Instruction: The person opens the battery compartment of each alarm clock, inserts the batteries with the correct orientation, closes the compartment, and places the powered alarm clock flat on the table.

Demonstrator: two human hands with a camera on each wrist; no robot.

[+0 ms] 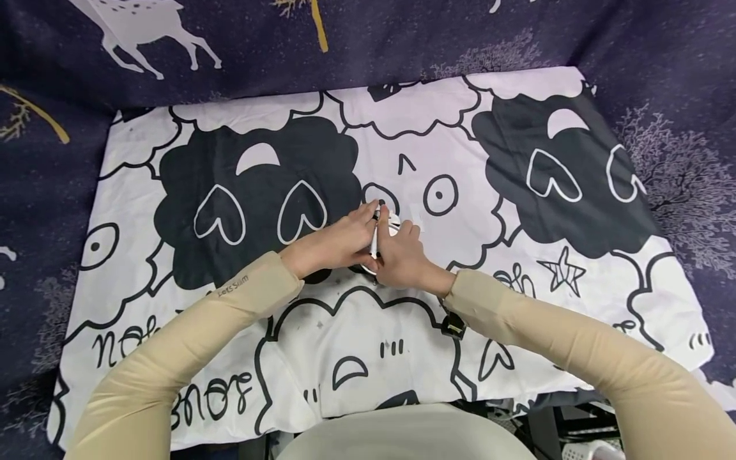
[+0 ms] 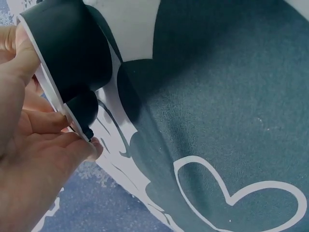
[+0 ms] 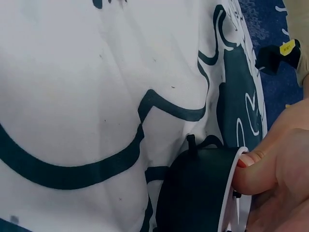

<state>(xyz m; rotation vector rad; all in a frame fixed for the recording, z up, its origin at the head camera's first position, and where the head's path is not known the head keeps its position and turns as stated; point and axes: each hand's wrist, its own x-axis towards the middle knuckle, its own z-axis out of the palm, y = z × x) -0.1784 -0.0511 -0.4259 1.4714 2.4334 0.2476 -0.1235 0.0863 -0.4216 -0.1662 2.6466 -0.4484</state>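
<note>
The held object (image 2: pixel 67 43) is between the hands (image 1: pixel 400 259), over the cloth (image 1: pixel 460 236).

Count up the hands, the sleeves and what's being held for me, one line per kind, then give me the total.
Hands: 2 (left hand, right hand)
Sleeves: 2 (left sleeve, right sleeve)
Held things: 1 (black-and-white object)
Total: 5
</note>
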